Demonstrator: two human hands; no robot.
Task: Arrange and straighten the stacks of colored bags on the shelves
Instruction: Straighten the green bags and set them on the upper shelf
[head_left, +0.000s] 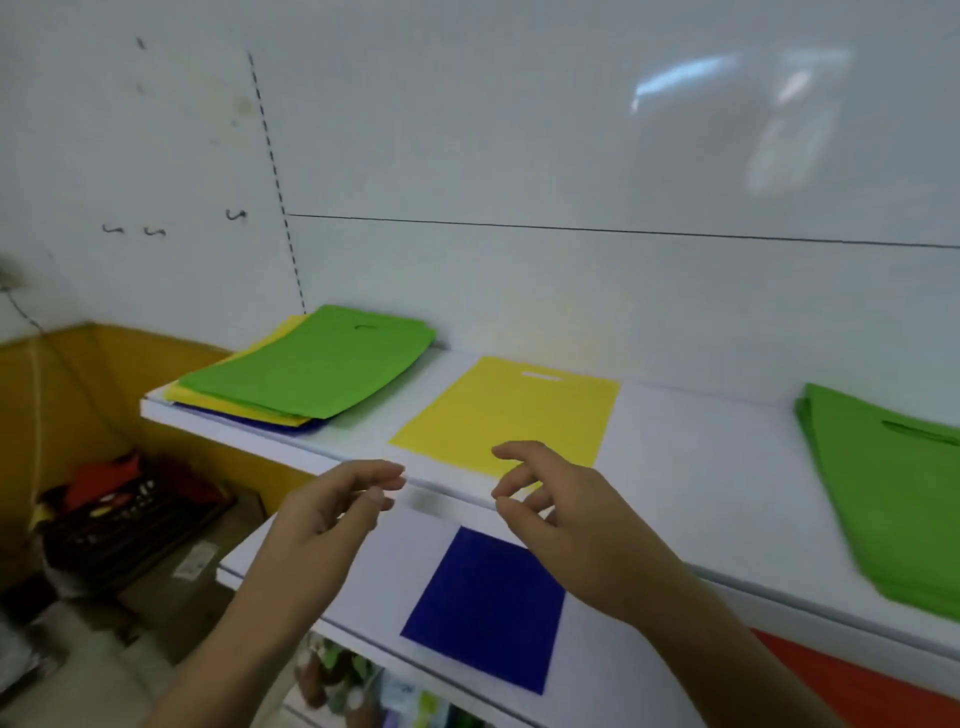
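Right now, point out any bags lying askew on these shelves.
The mixed stack at the upper shelf's left end is fanned: its green top bag sits skewed, leaving yellow and blue edges showing beneath. The single yellow bag lies flat.

Bright, even light – soft glare streaks on the white wall panel upper right; my view blurs and bends toward the edges.

Right green stack cut by frame edge.

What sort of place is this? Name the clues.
Probably a small shop or stockroom: white tiered shelves carry flat coloured carrier bags, such as a mixed stack and a single yellow bag, with boxed goods on the floor.
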